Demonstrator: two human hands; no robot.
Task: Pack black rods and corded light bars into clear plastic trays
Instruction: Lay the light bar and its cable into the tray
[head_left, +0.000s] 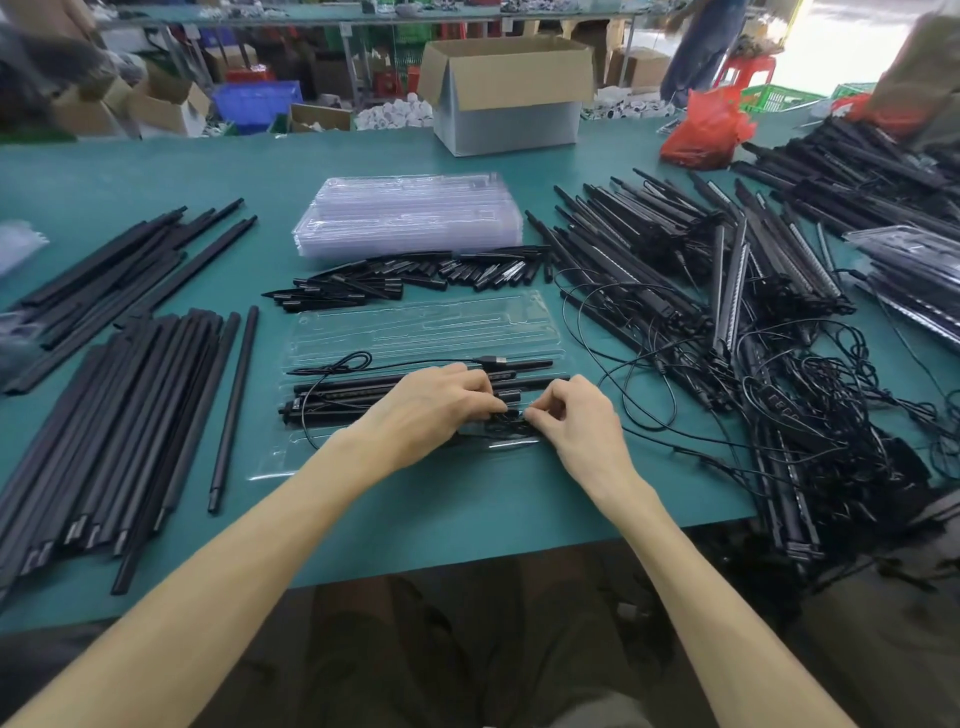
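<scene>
Tray in work: a clear tray (415, 322) lies flat on the green table (467, 509), just in front of the person; its far half is bare, and its near half holds black pieces
Already in the tray: a light bar (353, 387) and other black bars next to it lie lengthwise in the near slots; I cannot count them, because the hands cover a part
Cord: the cord (332, 364) makes a loose loop over the left end of the tray, and its plug (491, 360) rests on top, not yet tucked in
Left hand: the left hand (431, 410) lies over the bars with the fingers bent and close together, the tips holding a black cord part (506, 422) near the front edge of the tray
Right hand: the right hand (576, 421) pinches the same black cord part between thumb and forefinger from the other side
Step, as I judge: the cord is being gathered and pressed into its pocket; this tray is about half filled
Done so far: some filled trays (909, 270) seem to be stacked at the far right
Left to do: a stack of empty trays (410, 213) waits behind, with short black pieces (415, 275) in front of it, long rods (130, 405) at the left and a big tangled pile of corded bars (675, 291) at the right, so I think most of the work remains
</scene>
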